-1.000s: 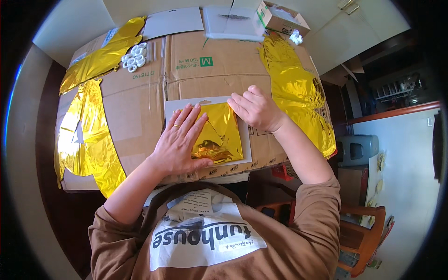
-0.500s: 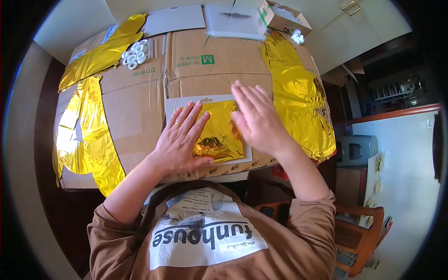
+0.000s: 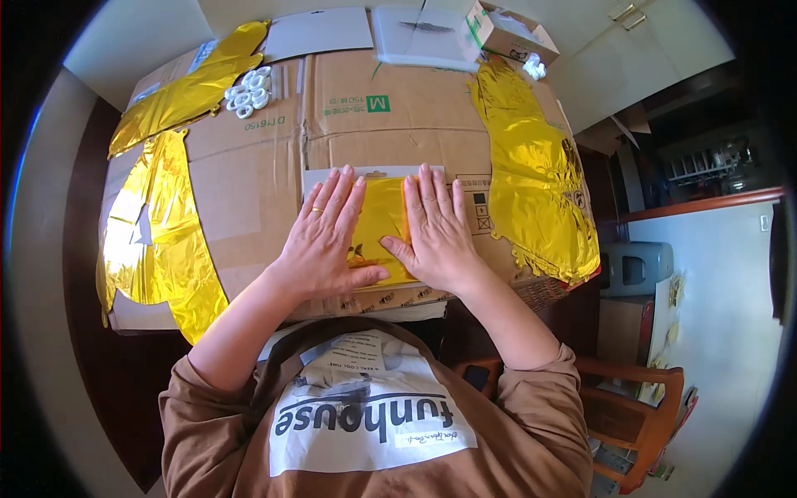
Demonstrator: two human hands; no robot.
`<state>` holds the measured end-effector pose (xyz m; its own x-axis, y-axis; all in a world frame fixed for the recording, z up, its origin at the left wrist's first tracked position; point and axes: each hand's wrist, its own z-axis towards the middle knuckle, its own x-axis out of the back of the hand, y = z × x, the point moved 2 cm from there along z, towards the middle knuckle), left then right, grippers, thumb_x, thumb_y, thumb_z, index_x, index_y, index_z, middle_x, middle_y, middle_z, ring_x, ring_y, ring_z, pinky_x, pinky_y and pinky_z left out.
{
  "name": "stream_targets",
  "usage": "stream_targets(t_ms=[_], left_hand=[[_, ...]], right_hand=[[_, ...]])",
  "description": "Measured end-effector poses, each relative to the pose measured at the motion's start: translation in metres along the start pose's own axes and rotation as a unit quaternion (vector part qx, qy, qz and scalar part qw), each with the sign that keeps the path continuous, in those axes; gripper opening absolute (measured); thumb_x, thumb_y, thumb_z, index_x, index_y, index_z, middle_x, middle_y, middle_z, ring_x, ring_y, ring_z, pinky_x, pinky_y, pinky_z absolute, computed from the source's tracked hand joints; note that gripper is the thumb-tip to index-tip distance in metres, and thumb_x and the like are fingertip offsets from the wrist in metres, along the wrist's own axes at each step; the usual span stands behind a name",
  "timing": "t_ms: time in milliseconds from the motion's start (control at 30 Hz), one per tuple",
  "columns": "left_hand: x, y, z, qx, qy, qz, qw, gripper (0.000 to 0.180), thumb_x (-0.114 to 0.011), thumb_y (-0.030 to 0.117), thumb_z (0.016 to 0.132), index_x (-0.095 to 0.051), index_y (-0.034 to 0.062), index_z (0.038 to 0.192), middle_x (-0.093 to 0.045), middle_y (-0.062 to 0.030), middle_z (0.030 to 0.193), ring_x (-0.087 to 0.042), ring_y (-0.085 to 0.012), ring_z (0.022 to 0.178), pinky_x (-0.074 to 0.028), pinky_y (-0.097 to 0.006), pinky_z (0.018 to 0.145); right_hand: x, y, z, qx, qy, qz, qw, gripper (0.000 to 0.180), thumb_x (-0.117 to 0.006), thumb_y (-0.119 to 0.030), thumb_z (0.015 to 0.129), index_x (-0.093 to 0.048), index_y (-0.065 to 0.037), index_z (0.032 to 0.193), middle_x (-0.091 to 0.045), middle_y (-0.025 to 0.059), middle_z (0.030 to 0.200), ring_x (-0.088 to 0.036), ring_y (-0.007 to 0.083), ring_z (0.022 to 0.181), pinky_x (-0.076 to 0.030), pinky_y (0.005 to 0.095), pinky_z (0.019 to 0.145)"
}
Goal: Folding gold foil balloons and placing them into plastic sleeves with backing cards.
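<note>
A folded square of shiny gold foil [image 3: 383, 212] lies on a pale card [image 3: 383, 169] with a hanging slot at its far edge. My left hand [image 3: 322, 245] rests flat over the left side of the foil, fingers stretched out and a ring on one of them. Over the right side lies my right hand [image 3: 442, 236], also flat, with its thumb reaching inward across the foil. Both palms hide much of the foil and the card. Neither hand grips anything.
Flattened cardboard [image 3: 249, 183] covers the table. Flat gold foil balloons lie at the left [image 3: 178, 224], far left [image 3: 183, 95] and right [image 3: 535, 183]. Small white rings [image 3: 248, 93], a white sheet [image 3: 320, 35], clear plastic [image 3: 427, 37] and a small box [image 3: 510, 40] lie along the back.
My right hand, raised at the foil's right side before, has come down flat on it. My left hand stays on the left side. The view has shifted slightly.
</note>
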<state>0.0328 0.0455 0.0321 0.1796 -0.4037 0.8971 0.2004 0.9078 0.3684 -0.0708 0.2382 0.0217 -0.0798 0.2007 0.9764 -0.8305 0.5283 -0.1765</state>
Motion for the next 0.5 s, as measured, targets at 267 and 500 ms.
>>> stream_targets(t_ms=[267,500], left_hand=[[0.004,-0.012,-0.008,-0.001,-0.039,0.166,0.985,0.113,-0.04,0.081,0.09,-0.029,-0.0114,0.153,-0.03,-0.0292,0.161,-0.022,-0.0396,0.154,-0.009,-0.052,0.126],[0.012,-0.013,-0.006,0.013,-0.068,0.15,0.986,0.115,-0.044,0.081,0.089,-0.026,-0.0121,0.154,-0.027,-0.03,0.162,-0.017,-0.0397,0.155,-0.006,-0.054,0.126]], right_hand=[[-0.001,-0.007,-0.006,-0.028,-0.005,-0.006,1.0,0.097,-0.045,-0.063,0.099,-0.018,0.01,0.157,-0.014,0.0377,0.162,-0.01,0.0496,0.154,0.0,0.062,0.122],[0.0,-0.012,-0.004,-0.03,0.009,-0.017,0.999,0.097,-0.048,-0.062,0.098,-0.022,0.011,0.156,-0.017,0.0383,0.161,-0.013,0.05,0.153,-0.001,0.0623,0.122]])
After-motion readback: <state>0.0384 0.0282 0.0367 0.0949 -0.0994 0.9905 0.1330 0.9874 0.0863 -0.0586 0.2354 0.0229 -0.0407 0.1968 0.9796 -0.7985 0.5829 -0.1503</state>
